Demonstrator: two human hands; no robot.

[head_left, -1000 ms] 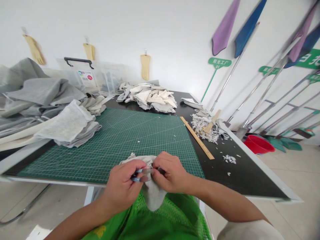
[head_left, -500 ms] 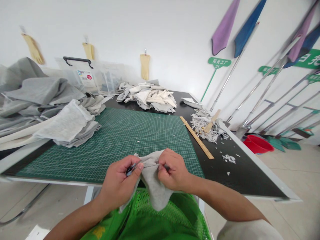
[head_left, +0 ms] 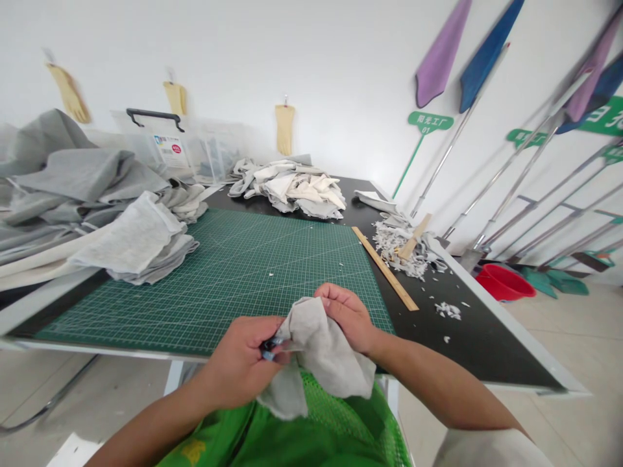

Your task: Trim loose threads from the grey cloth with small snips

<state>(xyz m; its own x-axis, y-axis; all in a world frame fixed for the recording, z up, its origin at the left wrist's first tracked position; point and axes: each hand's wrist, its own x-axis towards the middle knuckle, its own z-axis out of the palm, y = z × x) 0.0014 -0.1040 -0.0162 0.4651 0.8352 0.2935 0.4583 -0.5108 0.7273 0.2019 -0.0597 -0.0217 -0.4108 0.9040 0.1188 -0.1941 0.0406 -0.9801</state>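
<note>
A piece of light grey cloth (head_left: 324, 353) hangs between my two hands, over the near edge of the table. My left hand (head_left: 243, 360) is closed on the left part of the cloth. Tucked in that same hand is a small dark and light-blue object (head_left: 268, 349), mostly covered by the fingers, so its kind cannot be made out. My right hand (head_left: 346, 318) pinches the upper right edge of the cloth between thumb and fingers. Below the cloth sits a green perforated basket (head_left: 341, 415).
A green cutting mat (head_left: 233, 259) covers much of the black table (head_left: 477, 344). Grey fabric (head_left: 87, 175) is heaped on the left, cloth pieces (head_left: 292, 188) at the back. A wooden ruler (head_left: 384, 267) and shredded scraps (head_left: 403, 250) lie right. A red bucket (head_left: 506, 282) stands beyond.
My right hand has moved slightly up and right and turned, and the cloth has swung open to the right. My left hand has shifted a little right, still gripping cloth and small object.
</note>
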